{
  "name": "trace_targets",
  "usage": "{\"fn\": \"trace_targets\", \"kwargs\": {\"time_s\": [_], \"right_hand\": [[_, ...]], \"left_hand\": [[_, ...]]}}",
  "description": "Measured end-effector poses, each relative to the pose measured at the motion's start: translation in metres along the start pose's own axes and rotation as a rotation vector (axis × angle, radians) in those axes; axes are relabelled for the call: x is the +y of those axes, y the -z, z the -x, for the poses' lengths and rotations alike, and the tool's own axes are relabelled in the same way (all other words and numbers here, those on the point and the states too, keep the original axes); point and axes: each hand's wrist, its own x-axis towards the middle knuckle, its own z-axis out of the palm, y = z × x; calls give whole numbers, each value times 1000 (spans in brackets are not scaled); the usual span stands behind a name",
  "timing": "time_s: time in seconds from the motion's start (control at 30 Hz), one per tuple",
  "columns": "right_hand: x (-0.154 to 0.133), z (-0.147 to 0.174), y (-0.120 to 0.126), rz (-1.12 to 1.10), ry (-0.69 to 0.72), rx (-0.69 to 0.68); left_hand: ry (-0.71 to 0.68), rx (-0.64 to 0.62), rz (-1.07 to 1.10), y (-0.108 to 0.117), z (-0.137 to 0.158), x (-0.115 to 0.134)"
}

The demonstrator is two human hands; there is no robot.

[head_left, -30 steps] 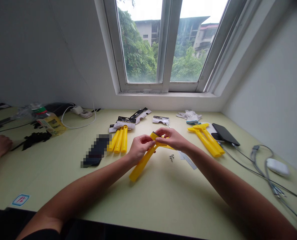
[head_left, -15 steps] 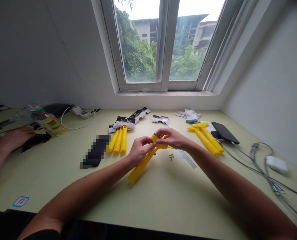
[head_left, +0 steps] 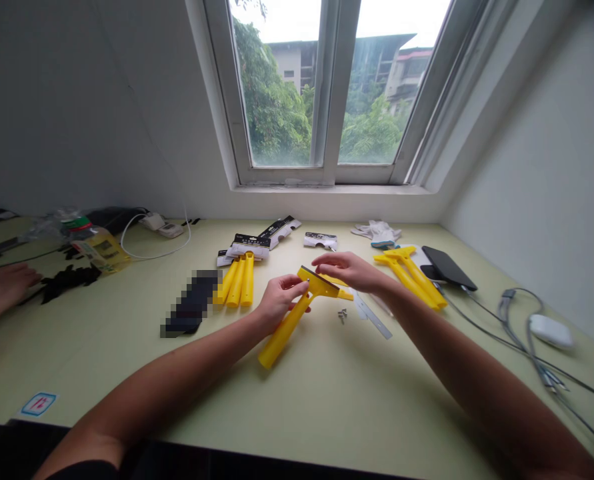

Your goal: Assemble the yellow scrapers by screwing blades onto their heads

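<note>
My left hand is closed round the neck of a yellow scraper, its thumb by the end of the head. The scraper slants, handle toward me, and a dark strip runs along the top edge of its wide head. Just beyond that head is my right hand, fingers loosely bent and apart, seemingly holding nothing; part of them is hidden. Beneath the right wrist lie flat metal blades, partly covered. Several small screws form a little heap beside them.
Yellow scraper handles under black-and-white packaging lie left of centre. More yellow scrapers, a glove, a black phone, cables and a white case are rightward. Another person's hand is near a bottle.
My right hand has let go of the scraper's head and lifted slightly away, uncovering it. My left hand keeps its hold. The other person's hand has moved left.
</note>
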Motion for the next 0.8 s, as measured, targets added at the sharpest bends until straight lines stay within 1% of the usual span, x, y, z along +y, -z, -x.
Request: {"fn": "trace_targets", "kwargs": {"time_s": [0.03, 0.1, 0.13, 0.17, 0.2, 0.3, 0.4, 0.47, 0.53, 0.63, 0.73, 0.8], "right_hand": [[3, 0, 7, 124, -24, 65], [13, 2, 23, 407, -150, 148], [18, 4, 31, 522, -240, 132], [23, 6, 39, 600, -329, 80], [29, 8, 45, 634, -389, 29], [42, 13, 54, 649, -481, -97], [51, 13, 52, 660, -542, -184], [54, 11, 49, 662, -565, -212], [56, 10, 50, 655, -576, -220], [53, 13, 62, 628, -591, -209], [39, 25, 79, 591, -557, -129], [25, 35, 88, 502, -503, -87]], "left_hand": [[19, 25, 9, 1, -1, -1], [52, 72, 29, 4, -3, -3], [60, 89, 44, 5, -4, -3], [64, 100, 62, 5, -5, -4], [64, 107, 79, 6, -5, -4], [63, 114, 106, 6, -6, -4], [62, 118, 109, 7, -6, -5], [61, 119, 109, 7, -7, -6], [60, 122, 108, 8, -7, -8], [53, 121, 112, 9, -8, -10], [36, 121, 121, 9, -8, -11], [27, 126, 125, 9, -8, -10]]}}
